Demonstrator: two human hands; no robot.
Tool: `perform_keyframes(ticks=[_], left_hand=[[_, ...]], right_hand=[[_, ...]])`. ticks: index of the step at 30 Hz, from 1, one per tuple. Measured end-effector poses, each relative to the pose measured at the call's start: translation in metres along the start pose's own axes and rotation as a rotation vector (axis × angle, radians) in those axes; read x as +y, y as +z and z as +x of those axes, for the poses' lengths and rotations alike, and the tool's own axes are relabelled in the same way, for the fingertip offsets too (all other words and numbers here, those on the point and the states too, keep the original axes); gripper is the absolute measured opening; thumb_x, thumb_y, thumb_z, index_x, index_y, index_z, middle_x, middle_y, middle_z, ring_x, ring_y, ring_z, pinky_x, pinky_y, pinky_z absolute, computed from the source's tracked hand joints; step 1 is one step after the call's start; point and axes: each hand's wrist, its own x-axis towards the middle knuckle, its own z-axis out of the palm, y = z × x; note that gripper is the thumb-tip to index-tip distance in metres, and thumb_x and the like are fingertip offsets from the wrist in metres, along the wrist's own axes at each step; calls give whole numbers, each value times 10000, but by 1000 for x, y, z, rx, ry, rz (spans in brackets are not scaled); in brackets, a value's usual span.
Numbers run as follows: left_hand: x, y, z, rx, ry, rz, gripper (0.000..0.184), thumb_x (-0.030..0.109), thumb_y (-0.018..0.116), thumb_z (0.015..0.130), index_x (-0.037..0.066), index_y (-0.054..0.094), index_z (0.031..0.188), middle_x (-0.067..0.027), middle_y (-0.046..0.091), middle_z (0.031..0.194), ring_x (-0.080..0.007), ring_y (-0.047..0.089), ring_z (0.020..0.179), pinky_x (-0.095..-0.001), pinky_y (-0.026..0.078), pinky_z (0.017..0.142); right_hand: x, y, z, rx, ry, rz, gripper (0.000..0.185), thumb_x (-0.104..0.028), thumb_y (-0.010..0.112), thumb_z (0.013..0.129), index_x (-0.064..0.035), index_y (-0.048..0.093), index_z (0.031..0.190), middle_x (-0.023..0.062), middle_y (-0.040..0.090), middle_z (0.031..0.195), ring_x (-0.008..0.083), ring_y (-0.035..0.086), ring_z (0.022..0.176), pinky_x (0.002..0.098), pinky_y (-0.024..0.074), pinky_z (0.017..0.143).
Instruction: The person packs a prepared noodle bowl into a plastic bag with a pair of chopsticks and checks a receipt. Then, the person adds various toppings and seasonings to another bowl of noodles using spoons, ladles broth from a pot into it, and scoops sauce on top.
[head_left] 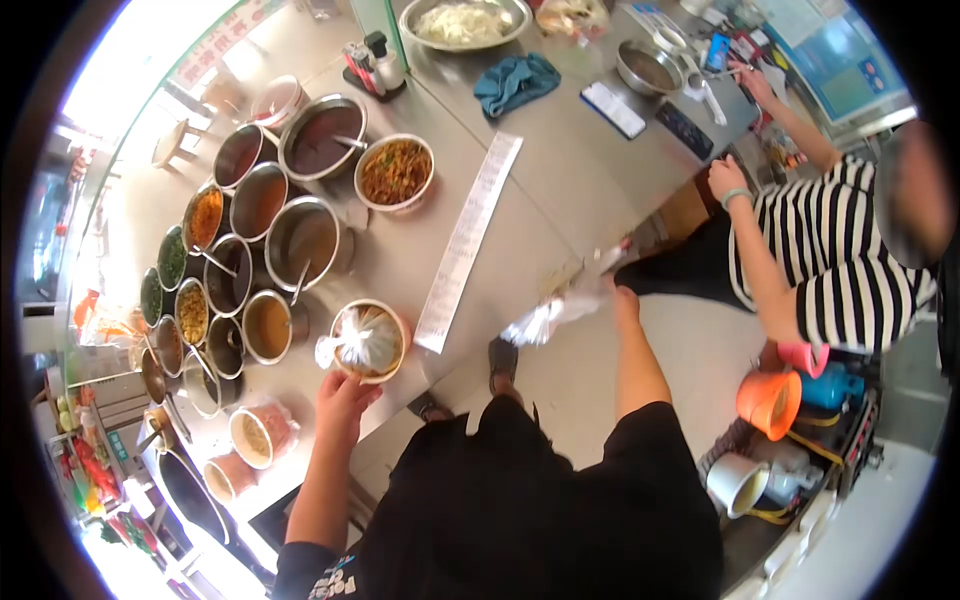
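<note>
My left hand (345, 402) is at the near rim of a round takeaway bowl (398, 358), its fingers curled against the edge. A knotted clear plastic bag (368, 340) sits in the top of the bowl; its contents are hard to make out. My right hand (627, 300) is off to the right, past the counter's edge, closed on a thin clear plastic bag (550, 316) that hangs loosely and is blurred. A long printed paper slip (470, 240) lies between the hands. Farther back stands a bowl of brown shredded food (396, 173).
Several metal pots of sauces and toppings (303, 242) crowd the counter's left side. A teal cloth (516, 84), a phone (613, 110) and a metal basin (465, 22) lie farther back. At right, a person in a striped top (815, 235) works near an orange bucket (768, 405).
</note>
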Motion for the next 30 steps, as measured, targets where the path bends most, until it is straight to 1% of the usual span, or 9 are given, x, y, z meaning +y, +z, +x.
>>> perform_keyframes(ticks=[5,7,9,11,12,18,22,25,30], left_hand=[[1,32,3,73,6,-25,213,154,551,954,-12,503,1078,-145,622,1045,-259,657,917,-356,555,795],[1,44,3,113,15,-50,207,162,555,955,-2,506,1071,-131,632,1030,-250,657,919,-370,546,830],[1,50,5,125,30,-69,193,149,540,955,0,502,1071,-143,625,1042,-261,650,924,-383,539,836],[-2,51,5,136,36,-89,180,137,525,955,2,498,1071,-155,618,1055,-272,644,930,-396,533,842],[-3,51,7,135,39,-104,174,138,528,955,5,500,1064,-155,621,1053,-274,645,930,-395,532,846],[-3,56,15,88,65,-156,185,159,553,957,21,504,1071,-127,633,1028,-245,655,921,-367,542,831],[-4,59,11,74,52,-217,202,162,562,954,23,501,1089,-122,627,1032,-241,648,915,-362,543,815],[-7,63,-9,153,59,-273,201,162,567,952,32,512,1095,-100,626,1039,-222,641,880,-346,541,779],[-64,64,-26,-35,63,54,197,179,596,941,14,579,1048,-58,635,946,-162,623,808,-299,518,730]], right_hand=[[-68,24,34,-48,326,287,302,-280,502,945,-66,537,1154,44,610,1089,203,585,927,391,464,861],[-65,35,52,-168,447,839,265,-281,479,967,-96,542,1146,31,614,1089,217,598,934,412,490,814],[-56,38,65,-129,463,698,224,-266,468,978,-88,561,1076,37,623,1038,243,608,919,413,509,770],[-27,39,74,1,-537,-244,231,-269,506,969,-53,585,989,67,633,933,246,617,858,380,503,738],[-51,39,60,21,-213,31,249,-265,569,927,-18,599,924,102,639,856,253,613,797,370,489,725],[-60,8,21,20,162,82,315,-225,679,792,62,612,903,178,664,870,268,632,777,382,503,712],[-42,-31,-7,138,213,-252,374,-230,719,766,100,626,914,251,679,930,316,676,857,404,532,764],[-34,-57,-29,382,200,-235,304,-194,714,749,62,623,884,220,676,926,303,668,849,406,520,763],[-126,-103,-146,408,-255,-144,237,-191,680,826,-18,517,825,92,568,774,222,544,698,362,462,659]])
